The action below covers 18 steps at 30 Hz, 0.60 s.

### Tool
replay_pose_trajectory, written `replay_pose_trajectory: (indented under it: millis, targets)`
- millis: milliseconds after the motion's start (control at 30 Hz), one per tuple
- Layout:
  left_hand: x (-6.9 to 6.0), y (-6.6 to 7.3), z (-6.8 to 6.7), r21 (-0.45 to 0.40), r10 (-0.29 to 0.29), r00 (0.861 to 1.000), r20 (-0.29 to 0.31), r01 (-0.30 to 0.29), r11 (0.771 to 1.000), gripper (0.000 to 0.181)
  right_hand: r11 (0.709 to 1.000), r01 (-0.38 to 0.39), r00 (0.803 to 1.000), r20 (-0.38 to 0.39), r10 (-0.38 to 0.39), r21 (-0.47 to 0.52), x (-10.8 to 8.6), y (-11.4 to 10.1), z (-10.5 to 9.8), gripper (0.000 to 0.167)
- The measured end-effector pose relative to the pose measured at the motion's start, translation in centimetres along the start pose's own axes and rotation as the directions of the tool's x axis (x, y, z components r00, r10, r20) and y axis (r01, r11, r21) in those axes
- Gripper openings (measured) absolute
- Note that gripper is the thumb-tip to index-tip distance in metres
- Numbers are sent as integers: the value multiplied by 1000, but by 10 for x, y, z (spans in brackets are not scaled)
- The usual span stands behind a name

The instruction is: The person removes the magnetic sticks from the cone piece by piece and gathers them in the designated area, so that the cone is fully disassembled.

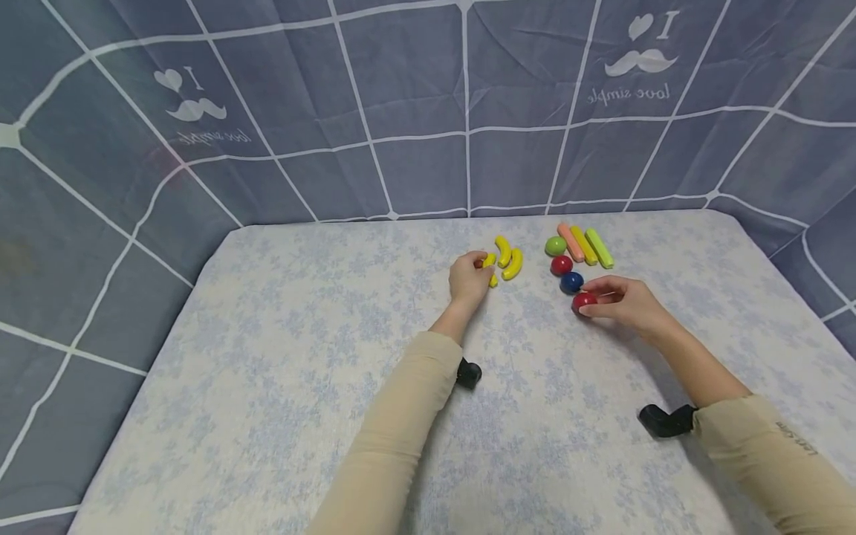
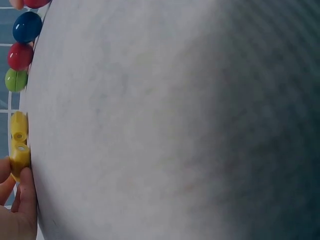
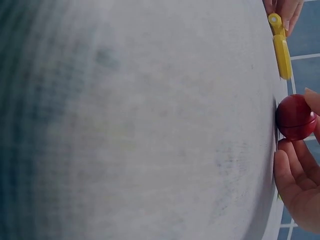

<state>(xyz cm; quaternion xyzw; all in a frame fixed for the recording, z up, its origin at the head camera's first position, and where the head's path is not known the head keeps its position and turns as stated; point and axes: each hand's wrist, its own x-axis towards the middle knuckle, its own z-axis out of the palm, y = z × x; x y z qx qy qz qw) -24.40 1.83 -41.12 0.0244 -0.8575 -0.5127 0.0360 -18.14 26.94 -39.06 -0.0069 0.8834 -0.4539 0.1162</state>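
Observation:
My left hand [image 1: 470, 280] pinches a small yellow toy banana [image 1: 493, 281] on the table; in the left wrist view, thumb and fingers close round that banana [image 2: 20, 159]. Two more yellow toy bananas [image 1: 512, 264] lie just to its right. Farther right, my right hand [image 1: 628, 303] holds a glossy red ball [image 1: 583, 300] between thumb and fingers. A seam runs round this red ball [image 3: 296, 119] in the right wrist view. Beyond it a blue ball [image 1: 571, 282], another red ball [image 1: 562, 265] and a green ball [image 1: 556, 246] form a slanting row.
Behind the balls lie an orange stick [image 1: 571, 243], a yellow stick [image 1: 584, 246] and a lime-green stick [image 1: 599, 248], side by side. A pale flowered cloth [image 1: 301, 357] covers the table. Blue-grey curtains [image 1: 421, 89] with white lines hang along its back and sides.

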Motion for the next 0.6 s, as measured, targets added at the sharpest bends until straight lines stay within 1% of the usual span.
replay_pose_trajectory:
  millis: [233,333,467,533,600]
  targets:
    - [0,-1,-2,3,-25,1000,-9,25,1000,28,1000,-15,1000,8,15,-8,3,-1,3,54]
    - [0,-2,-3,-1,-26,1000,-3,26,1000,28,1000,-18,1000,13,18,-2,4,-1,3,54]
    - [0,-3,-5,-14,-13,1000,3,13,1000,29,1000,-18,1000,13,18,10,2,-1,1,55]
    - [0,-4,-7,-20,0,1000,7,0,1000,30,1000,-8,1000,9,7,26,1,-1,-2,55]
    - [1,-4,-12,-27,24,999,21,-23,999,31,999,14,1000,-1,-14,43,-1,0,-5,54]
